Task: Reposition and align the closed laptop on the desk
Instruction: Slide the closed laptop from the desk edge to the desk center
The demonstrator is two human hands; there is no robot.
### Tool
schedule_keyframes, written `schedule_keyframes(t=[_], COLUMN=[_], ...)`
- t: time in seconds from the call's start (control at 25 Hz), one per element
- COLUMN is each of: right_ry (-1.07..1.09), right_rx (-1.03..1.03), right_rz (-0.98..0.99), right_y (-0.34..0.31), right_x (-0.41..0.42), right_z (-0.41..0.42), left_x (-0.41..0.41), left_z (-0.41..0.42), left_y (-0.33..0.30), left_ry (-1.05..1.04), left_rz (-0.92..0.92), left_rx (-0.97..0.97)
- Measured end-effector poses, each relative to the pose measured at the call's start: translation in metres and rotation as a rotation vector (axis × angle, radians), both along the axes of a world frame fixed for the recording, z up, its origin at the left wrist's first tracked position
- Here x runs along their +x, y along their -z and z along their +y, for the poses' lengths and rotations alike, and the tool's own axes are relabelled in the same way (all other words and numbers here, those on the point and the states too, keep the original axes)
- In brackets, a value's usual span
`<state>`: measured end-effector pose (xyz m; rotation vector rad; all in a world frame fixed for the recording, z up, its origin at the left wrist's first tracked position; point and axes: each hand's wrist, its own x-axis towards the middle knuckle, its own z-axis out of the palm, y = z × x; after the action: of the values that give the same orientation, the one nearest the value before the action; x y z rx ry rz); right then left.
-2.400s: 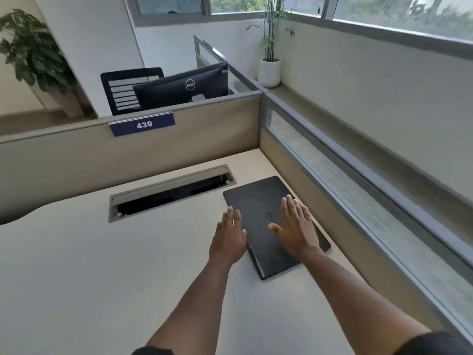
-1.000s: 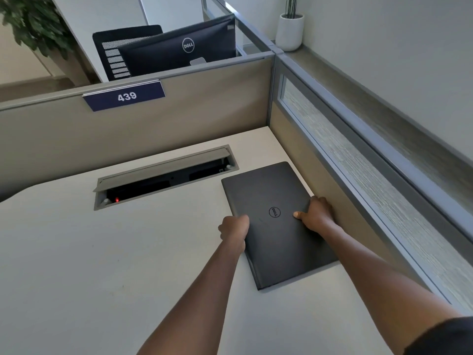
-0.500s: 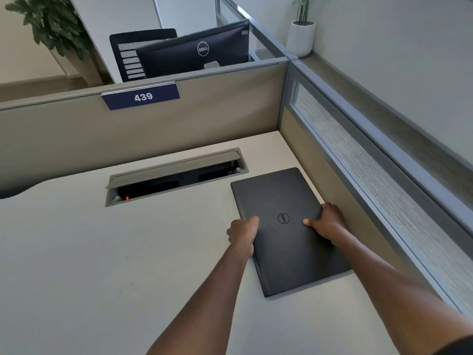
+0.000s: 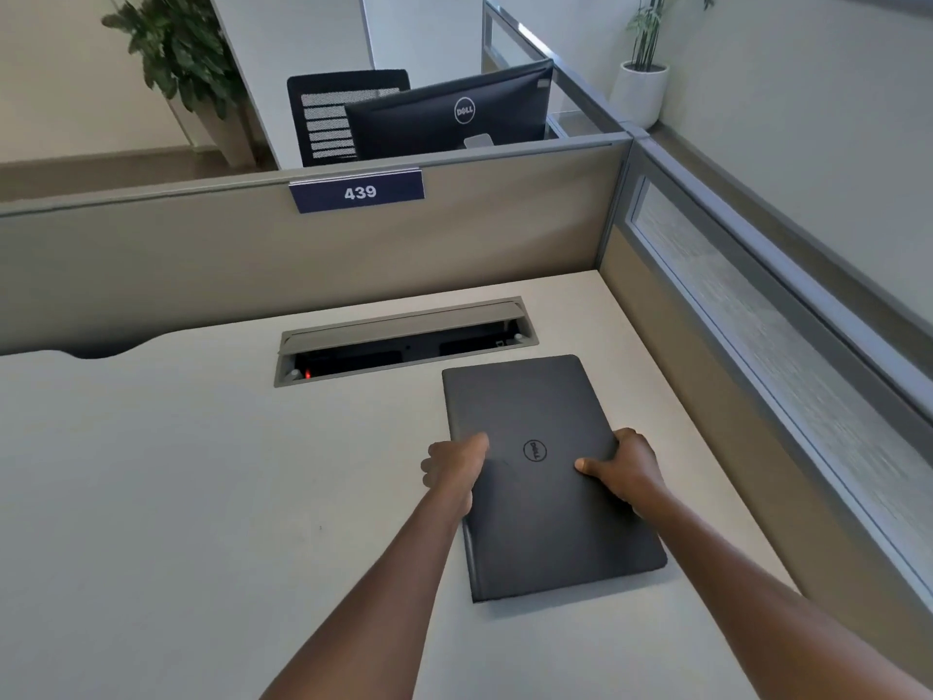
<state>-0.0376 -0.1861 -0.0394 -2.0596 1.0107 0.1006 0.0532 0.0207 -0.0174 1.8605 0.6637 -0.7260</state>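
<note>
A closed black laptop (image 4: 530, 406) with a round logo on its lid lies flat on the pale desk (image 4: 176, 497), toward the right side, its long edges running away from me. My left hand (image 4: 454, 462) grips its left long edge, thumb on the lid. My right hand (image 4: 626, 464) grips the right long edge, thumb on the lid and fingers curled over the side. Both hands hold it at about mid-length.
An open cable slot (image 4: 404, 341) with a small red light is set in the desk just beyond the laptop. Beige partitions stand behind (image 4: 252, 255) and to the right (image 4: 732, 346); the back one bears a 439 sign (image 4: 358, 192). A monitor (image 4: 449, 113) stands beyond.
Both hands went from lying flat on the lid to gripping the laptop's two long edges. The laptop has turned slightly, sitting straighter and farther from the right partition.
</note>
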Motion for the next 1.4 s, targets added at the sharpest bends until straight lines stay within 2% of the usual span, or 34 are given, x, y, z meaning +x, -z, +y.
schedule_keyframes(t=[0.16, 0.4, 0.8, 1.0, 1.2, 1.4], right_ry=[0.025, 0.194, 0.393, 0.384, 0.259, 0.146], right_rx=[0.106, 0.401, 0.682, 0.581, 0.298, 0.268], right_rz=[-0.066, -0.18, -0.249, -0.18, -0.098, -0.092], right_y=[-0.004, 0.006, 0.01, 0.022, 0.023, 0.009], right_x=[0.006, 0.006, 0.01, 0.017, 0.045, 0.082], right_z=[0.061, 0.154, 0.254, 0.258, 0.219, 0.187], left_x=[0.023, 0.072, 0.127, 0.127, 0.104, 0.068], left_z=[0.055, 0.121, 0.16, 0.17, 0.194, 0.209], left_y=[-0.004, -0.018, -0.023, -0.021, -0.014, -0.004], left_ry=[0.033, 0.194, 0.5, 0.489, 0.295, 0.083], left_rz=[-0.06, -0.197, -0.328, -0.33, -0.255, -0.163], left_rx=[0.092, 0.299, 0.543, 0.502, 0.337, 0.135])
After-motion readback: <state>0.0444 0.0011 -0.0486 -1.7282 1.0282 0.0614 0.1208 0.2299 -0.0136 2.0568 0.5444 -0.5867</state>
